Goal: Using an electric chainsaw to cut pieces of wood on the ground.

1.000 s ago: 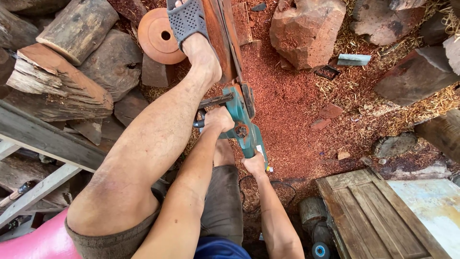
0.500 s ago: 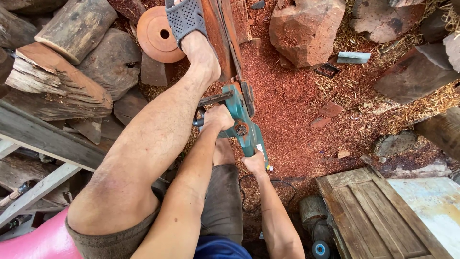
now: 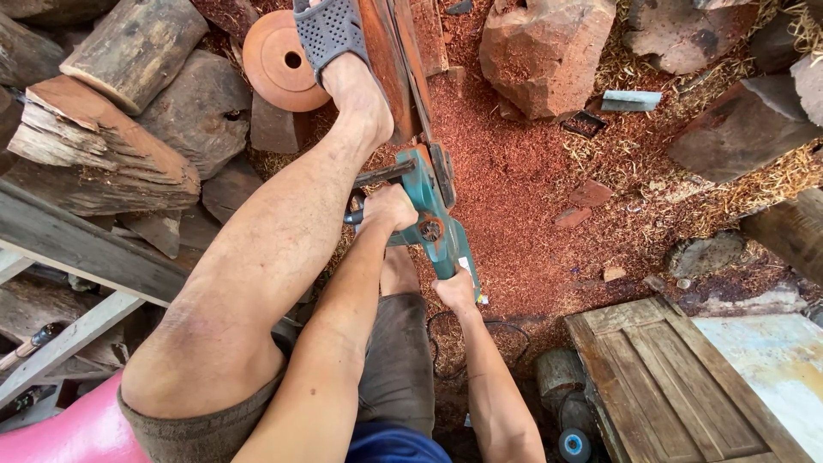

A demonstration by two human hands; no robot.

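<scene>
Little has moved: we keep both hands, left (image 3: 390, 208) and right (image 3: 454, 290), clamped on the saw (image 3: 433, 214), foot (image 3: 339, 51) pinning the plank (image 3: 381, 51) steady.

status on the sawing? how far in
Done: thick red sawdust covers the ground. In hand: left hand on the front handle, right hand on the rear grip of the teal power saw, its bar against the reddish plank pinned by a sandalled foot. Left: cut depth is hidden.

The teal chainsaw (image 3: 433, 214) has edged slightly further along the reddish plank (image 3: 390, 60).
</scene>
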